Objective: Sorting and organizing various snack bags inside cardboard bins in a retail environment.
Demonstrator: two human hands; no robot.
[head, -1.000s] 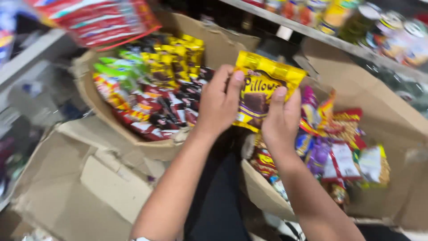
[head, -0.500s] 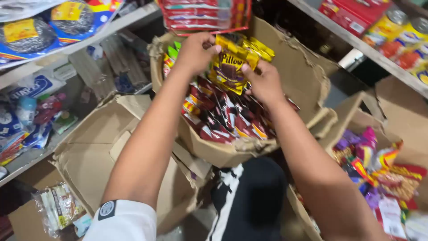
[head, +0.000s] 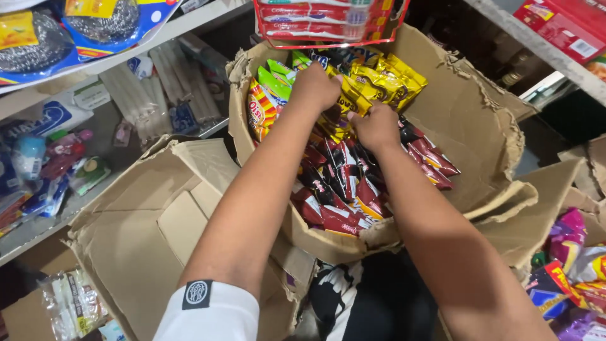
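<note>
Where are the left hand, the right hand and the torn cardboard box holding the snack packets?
left hand [head: 315, 87], head view, on the back of the hand.
right hand [head: 377, 124], head view, on the back of the hand.
torn cardboard box [head: 470, 120], head view, on its bare inner right wall.

small shop | stocked shelves [head: 189, 25] | torn cardboard boxes [head: 480, 126] full of snack packets [head: 341, 189]
</note>
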